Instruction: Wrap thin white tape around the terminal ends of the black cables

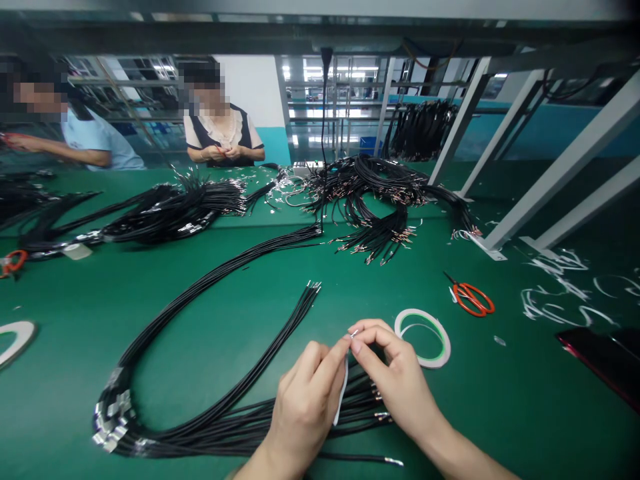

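My left hand (306, 393) and my right hand (397, 373) meet fingertip to fingertip above the green table. Between the pinched fingers shows a small silver cable end (354, 333); most of it is hidden. A narrow white tape strip (342, 393) hangs down from my left fingers. Under and behind both hands, loose ends of a bundle of black cables (210, 433) fan out to the right. The bundle curves round at the left, where clear tape wraps (116, 417) bind it. Just right of my right hand lies a roll of white tape (440, 357).
Orange-handled scissors (474, 300) and white strip scraps (560, 307) lie to the right. A dark flat object (603, 363) sits at the right edge. More cable piles (190, 207) spread along the back. Grey metal posts (555, 173) rise at right. Two people (225, 137) stand across the table.
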`<state>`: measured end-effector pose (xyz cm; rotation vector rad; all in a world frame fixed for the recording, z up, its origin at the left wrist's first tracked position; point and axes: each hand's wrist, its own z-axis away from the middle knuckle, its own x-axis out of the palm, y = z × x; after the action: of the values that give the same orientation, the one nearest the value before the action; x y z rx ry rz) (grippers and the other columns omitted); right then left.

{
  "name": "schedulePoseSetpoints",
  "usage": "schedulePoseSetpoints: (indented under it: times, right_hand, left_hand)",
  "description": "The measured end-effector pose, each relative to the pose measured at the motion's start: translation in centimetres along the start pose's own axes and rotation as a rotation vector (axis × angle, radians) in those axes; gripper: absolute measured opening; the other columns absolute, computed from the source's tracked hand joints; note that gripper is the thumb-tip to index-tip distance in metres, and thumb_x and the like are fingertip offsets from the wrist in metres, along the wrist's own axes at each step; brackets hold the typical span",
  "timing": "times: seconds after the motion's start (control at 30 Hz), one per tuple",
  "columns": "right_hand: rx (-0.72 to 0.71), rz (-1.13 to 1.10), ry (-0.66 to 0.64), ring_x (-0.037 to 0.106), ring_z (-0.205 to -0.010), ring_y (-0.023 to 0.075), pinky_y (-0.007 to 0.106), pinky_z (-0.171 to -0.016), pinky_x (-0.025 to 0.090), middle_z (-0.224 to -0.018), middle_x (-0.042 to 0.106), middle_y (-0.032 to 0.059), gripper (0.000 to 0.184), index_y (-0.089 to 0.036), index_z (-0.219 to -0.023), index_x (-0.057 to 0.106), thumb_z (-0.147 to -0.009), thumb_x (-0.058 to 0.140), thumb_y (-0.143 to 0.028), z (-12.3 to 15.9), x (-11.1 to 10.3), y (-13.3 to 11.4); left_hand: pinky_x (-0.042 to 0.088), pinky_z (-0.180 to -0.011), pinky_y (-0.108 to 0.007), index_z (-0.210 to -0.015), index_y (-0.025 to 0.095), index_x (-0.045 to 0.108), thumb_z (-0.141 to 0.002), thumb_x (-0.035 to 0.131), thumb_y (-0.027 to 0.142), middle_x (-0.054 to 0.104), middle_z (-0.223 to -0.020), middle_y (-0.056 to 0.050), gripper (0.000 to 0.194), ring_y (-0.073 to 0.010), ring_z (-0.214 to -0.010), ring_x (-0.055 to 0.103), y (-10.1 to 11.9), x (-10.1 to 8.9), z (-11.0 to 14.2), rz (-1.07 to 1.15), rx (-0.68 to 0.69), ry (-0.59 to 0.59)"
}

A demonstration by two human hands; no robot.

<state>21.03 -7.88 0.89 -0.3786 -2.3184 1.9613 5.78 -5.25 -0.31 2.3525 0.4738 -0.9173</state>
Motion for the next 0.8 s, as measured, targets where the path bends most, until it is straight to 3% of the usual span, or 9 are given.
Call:
schedulePoseSetpoints:
  times: [0.27, 0.53, 0.67, 0.8]
  right_hand:
    - [-0.028, 0.102, -0.023, 0.059, -0.096, 0.0201, 0.033, -0.088, 0.042, -0.094, 0.063, 0.0048, 0.014, -0.02, -0.076, 0.065, -0.089, 0.058, -0.022, -0.1, -0.3, -0.2]
    - [-0.023, 0.131, -0.048, 0.061, -0.094, 0.0209, 0.034, -0.086, 0.044, -0.094, 0.065, 0.0056, 0.016, -0.019, -0.078, 0.067, -0.09, 0.056, -0.024, -0.2, -0.3, -0.1]
    - [-0.049, 0.2, -0.027, 0.06, -0.095, 0.0229, 0.038, -0.088, 0.043, -0.095, 0.066, 0.0065, 0.016, -0.02, -0.078, 0.066, -0.09, 0.056, -0.025, -0.2, -0.3, -0.2]
    - [-0.082, 0.243, -0.015, 0.059, -0.098, 0.0238, 0.038, -0.088, 0.042, -0.096, 0.066, 0.0064, 0.014, -0.021, -0.08, 0.066, -0.09, 0.056, -0.024, 0.0, -0.2, -0.3]
  left_hand:
    - [0.049, -0.066, -0.025, -0.117, 0.018, 0.057, -0.089, 0.051, 0.006, 0.056, -0.082, -0.004, 0.031, -0.0138, -0.071, 0.056, 0.3, 0.0, -0.4, 0.184, -0.135, 0.024]
    - [0.049, -0.053, -0.022, -0.105, 0.021, 0.063, -0.091, 0.052, 0.027, 0.052, -0.083, -0.001, 0.018, -0.0105, -0.061, 0.056, 0.6, 0.5, -0.6, 0.635, -0.625, -0.041]
    - [0.051, -0.066, -0.024, -0.1, 0.02, 0.066, -0.088, 0.058, 0.027, 0.056, -0.086, -0.003, 0.016, -0.0139, -0.075, 0.058, 0.7, 0.4, -1.1, 0.694, -0.622, -0.01]
    - [0.049, -0.063, -0.023, -0.096, 0.021, 0.068, -0.086, 0.061, 0.027, 0.059, -0.085, -0.003, 0.014, -0.0141, -0.074, 0.058, 0.5, 0.4, -1.4, 0.716, -0.619, 0.016]
